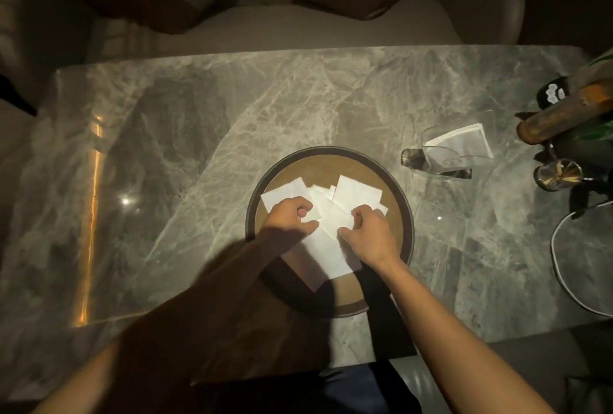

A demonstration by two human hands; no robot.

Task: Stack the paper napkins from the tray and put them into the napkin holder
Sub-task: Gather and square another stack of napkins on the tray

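Observation:
A round brown tray (394,188) with a dark rim sits on the marble table in front of me. Several white paper napkins (356,193) lie scattered and overlapping inside it. My left hand (287,216) rests on the napkins at the tray's left, fingers curled and pinching a napkin edge. My right hand (371,236) is curled over the middle napkins, thumb and fingers gripping one. A clear napkin holder (444,156) stands to the right of the tray with some folded napkins (459,143) in it.
The grey marble table (199,148) stretches wide to the left. At the right edge stand a glass of toothpicks (559,176), a wooden cylinder (564,115), dark bottles and a looping cable (560,267). Cushioned seats lie beyond the far edge.

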